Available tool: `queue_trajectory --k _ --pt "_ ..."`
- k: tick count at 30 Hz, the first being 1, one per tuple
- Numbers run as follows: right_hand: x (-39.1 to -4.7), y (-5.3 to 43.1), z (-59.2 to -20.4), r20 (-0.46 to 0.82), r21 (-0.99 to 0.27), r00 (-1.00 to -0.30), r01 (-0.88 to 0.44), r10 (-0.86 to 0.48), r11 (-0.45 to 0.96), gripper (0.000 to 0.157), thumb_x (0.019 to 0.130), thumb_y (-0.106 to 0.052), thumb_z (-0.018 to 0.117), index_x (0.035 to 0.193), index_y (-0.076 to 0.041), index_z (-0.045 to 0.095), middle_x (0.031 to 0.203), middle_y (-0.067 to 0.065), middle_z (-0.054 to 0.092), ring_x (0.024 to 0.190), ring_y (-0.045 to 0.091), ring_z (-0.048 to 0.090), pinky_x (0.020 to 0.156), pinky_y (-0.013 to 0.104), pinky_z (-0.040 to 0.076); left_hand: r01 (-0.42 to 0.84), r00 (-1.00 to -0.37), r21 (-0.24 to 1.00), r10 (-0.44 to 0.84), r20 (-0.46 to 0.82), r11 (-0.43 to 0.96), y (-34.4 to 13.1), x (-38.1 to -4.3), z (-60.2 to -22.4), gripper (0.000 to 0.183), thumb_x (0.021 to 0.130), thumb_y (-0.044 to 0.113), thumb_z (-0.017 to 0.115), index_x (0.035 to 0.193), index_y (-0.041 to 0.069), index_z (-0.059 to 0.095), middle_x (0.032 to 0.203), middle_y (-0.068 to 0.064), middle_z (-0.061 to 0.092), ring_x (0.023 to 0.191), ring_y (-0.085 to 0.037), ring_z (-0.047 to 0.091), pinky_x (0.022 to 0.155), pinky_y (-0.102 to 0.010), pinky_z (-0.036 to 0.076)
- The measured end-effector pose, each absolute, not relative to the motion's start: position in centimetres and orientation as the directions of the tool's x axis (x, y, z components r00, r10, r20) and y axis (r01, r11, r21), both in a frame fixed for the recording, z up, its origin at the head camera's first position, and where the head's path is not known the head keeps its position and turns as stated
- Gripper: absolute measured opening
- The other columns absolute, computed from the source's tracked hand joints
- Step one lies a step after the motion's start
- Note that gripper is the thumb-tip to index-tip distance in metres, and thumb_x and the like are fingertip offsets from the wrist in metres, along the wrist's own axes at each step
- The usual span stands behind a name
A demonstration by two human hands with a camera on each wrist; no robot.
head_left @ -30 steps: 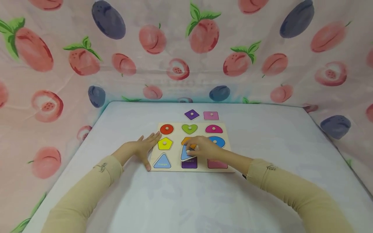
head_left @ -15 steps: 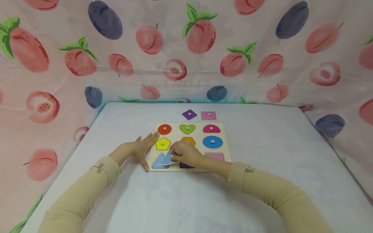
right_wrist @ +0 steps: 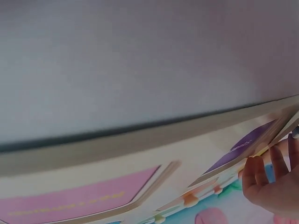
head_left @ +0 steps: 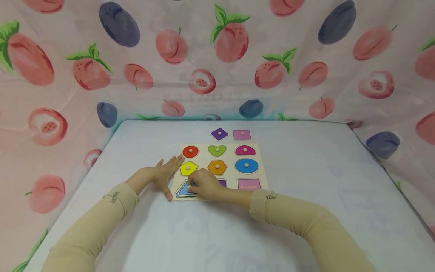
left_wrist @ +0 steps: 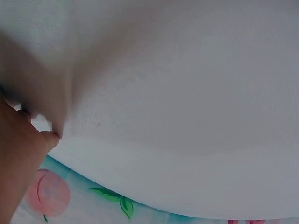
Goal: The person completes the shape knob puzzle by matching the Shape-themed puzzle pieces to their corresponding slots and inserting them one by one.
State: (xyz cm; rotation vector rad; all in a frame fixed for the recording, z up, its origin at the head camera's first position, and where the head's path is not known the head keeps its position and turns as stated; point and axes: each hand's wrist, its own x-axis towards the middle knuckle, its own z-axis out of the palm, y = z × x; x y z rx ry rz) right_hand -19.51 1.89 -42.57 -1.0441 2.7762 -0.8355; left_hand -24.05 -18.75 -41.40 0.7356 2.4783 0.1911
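Note:
My right hand [head_left: 206,185] pinches the knob of a blue triangle puzzle piece [head_left: 184,189], held over the triangle recess at the near left of the wooden puzzle board [head_left: 203,145]. The piece overlaps the recess, slightly offset from its printed outline. My left hand [head_left: 164,176] lies at the board's left edge, fingers straight and spread, thumb at the near corner. Seated on the board are a red circle [head_left: 190,152], a yellow pentagon [head_left: 188,166], an orange hexagon [head_left: 216,167] and other knobbed shapes. The right wrist view shows curled fingers [right_wrist: 261,179] beyond the purple square recess [right_wrist: 240,145].
Behind the board lie a purple square piece [head_left: 219,133], turned on its corner, and a pink rectangle piece [head_left: 242,135]. The pink rectangle recess [head_left: 249,184] shows its printed word. A white-covered table [head_left: 306,162] meets a fruit-print cloth [head_left: 190,94] at the back and sides.
My right hand has carried the blue triangle left and toward me, from above the square recess to the triangle recess. The left hand stays at the board's edge.

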Motion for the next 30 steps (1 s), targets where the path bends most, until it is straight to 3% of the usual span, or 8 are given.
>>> queue_trajectory --k 7,23,30 --pt "-19.0 0.8 -42.6 0.123 -0.468 -0.778 -0.593 -0.617 0.655 0.015 0.080 -0.024 0.076 0.083 -0.010 0.074 0.064 -0.004 0.063 0.060 0.005 0.043 0.057 0.013 0.033 0.472 -0.708 0.278 0.547 -0.446 0.837 -18.7 -23.9 -41.4 0.141 0.055 0.051 0.086 0.150 0.001 -0.005 0.158 -0.018 -0.011 0.145 -0.041 -0.007 0.110 -0.068 -0.001" --pt "-18.7 0.4 -42.2 0.099 -0.357 -0.774 -0.614 -0.625 0.704 0.014 0.082 -0.025 0.073 0.084 -0.012 0.070 0.078 -0.004 0.067 0.073 0.007 0.054 0.069 0.016 0.045 0.468 -0.707 0.294 0.553 -0.442 0.833 -18.7 -23.7 -41.6 0.140 0.056 0.049 0.086 0.150 0.001 -0.006 0.158 -0.019 -0.011 0.145 -0.041 -0.007 0.109 -0.069 -0.002" --pt "-19.1 0.2 -41.7 0.058 -0.339 -0.753 -0.633 -0.656 0.696 0.015 0.081 -0.026 0.075 0.085 -0.013 0.070 0.081 -0.004 0.065 0.073 0.008 0.051 0.062 0.018 0.039 0.461 -0.703 0.296 0.548 -0.454 0.836 -18.8 -24.0 -41.6 0.141 0.055 0.051 0.086 0.150 0.002 -0.008 0.158 -0.018 -0.013 0.145 -0.040 -0.009 0.109 -0.069 -0.004"
